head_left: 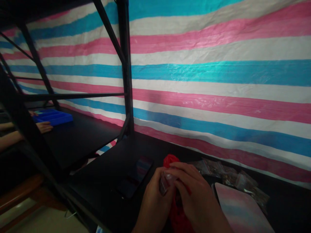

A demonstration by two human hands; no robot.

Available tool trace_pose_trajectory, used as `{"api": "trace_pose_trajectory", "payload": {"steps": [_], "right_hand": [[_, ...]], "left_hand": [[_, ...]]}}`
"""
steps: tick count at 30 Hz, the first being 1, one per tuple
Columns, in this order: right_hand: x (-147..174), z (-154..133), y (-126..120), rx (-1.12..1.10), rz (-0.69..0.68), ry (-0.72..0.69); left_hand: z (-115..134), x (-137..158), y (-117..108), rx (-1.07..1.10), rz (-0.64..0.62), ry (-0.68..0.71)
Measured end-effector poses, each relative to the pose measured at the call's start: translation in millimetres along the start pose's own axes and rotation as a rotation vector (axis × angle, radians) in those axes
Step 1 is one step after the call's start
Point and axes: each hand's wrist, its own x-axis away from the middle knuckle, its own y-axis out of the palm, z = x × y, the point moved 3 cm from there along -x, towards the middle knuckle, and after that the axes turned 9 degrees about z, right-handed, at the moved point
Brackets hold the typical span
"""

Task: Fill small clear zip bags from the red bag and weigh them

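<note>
My left hand (155, 200) and my right hand (194, 187) come together near the front of the black table. Between their fingers is a small clear zip bag (164, 185), gripped by both hands; whatever it contains is hidden by the fingers. Right under the hands lies a red plastic bag (179, 216), partly covered by them, with its far end (170, 159) showing past the fingertips. Beyond my right hand, several small clear zip bags (229, 176) with small brownish contents lie in a row.
A dark phone (136, 176) lies left of my hands. At the right is a flat, shiny-topped device (243, 208) reflecting the striped sheet (218, 74) behind. A black frame post (126, 71) stands at left; past it, another person's hand (43, 127) rests by a blue tray (59, 117).
</note>
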Motion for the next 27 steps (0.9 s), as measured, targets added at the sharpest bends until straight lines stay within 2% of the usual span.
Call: {"api": "trace_pose_trajectory", "payload": {"steps": [4,6,9,11,13,15,17,19,22,24,27], "right_hand": [[2.4,20.4,-5.8,0.023,0.091,0.176],[7.9,35.0,-5.2,0.090,0.013,0.232],[18.7,53.2,-0.7,0.188,-0.134,0.294],[23.6,58.0,2.2,0.190,-0.156,0.329],[25.4,57.1,5.1,0.141,-0.156,0.336],[25.6,54.5,6.4,0.088,-0.156,0.331],[25.4,53.6,3.5,0.059,-0.143,0.326],[26.0,55.3,-4.9,0.062,-0.115,0.329],[28.7,57.1,-25.2,0.101,-0.097,0.320],[32.0,55.2,-39.3,0.151,-0.120,0.318],[37.3,47.8,-52.3,0.214,-0.216,0.338]], "left_hand": [[3.2,-2.9,-8.4,-0.052,0.064,0.007],[4.1,-4.3,-16.2,-0.118,0.162,0.007],[3.5,-2.9,-25.1,-0.251,0.318,-0.081],[2.0,0.8,-24.3,-0.282,0.313,-0.163],[0.5,5.7,-18.4,-0.225,0.224,-0.204],[-0.1,9.7,-12.5,-0.123,0.134,-0.203],[0.2,10.8,-10.6,-0.046,0.097,-0.182],[1.4,7.8,-14.6,-0.024,0.148,-0.159],[5.1,-1.1,-26.4,-0.040,0.293,-0.091],[7.3,-5.6,-32.8,-0.073,0.359,-0.043],[8.6,-4.5,-35.8,-0.205,0.373,-0.001]]}}
